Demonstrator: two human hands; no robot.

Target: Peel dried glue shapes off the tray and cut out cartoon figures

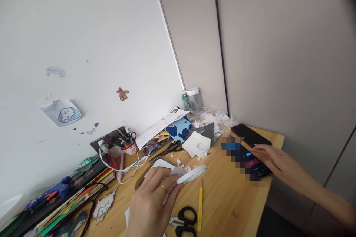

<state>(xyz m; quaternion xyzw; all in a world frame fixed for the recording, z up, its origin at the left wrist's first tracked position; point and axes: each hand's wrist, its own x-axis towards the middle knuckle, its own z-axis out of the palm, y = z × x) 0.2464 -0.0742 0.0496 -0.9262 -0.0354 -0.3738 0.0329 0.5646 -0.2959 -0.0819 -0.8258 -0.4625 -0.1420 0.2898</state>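
My left hand (151,200) pinches a roll of tape (192,174), a thin white ring tilted above the table. A ring is on one of its fingers. Beneath it lie a pale-topped tray-like thing (161,163) and paper scraps, partly hidden by the hand. My right hand (280,164) reaches in from the right, fingers stretched over the edge of a phone (251,161) with a lit, partly pixelated screen. Whether the fingertips touch the screen I cannot tell. Near the left hand are black-handled scissors (187,219) and a yellow craft knife (200,205).
Behind the lit phone lies a dark phone (250,135). Cut paper (197,144), another pair of scissors (168,149) and plastic scraps (219,117) clutter the back. A pen cup (130,149), white cable (130,177) and stacked papers (69,207) line the left, against the wall.
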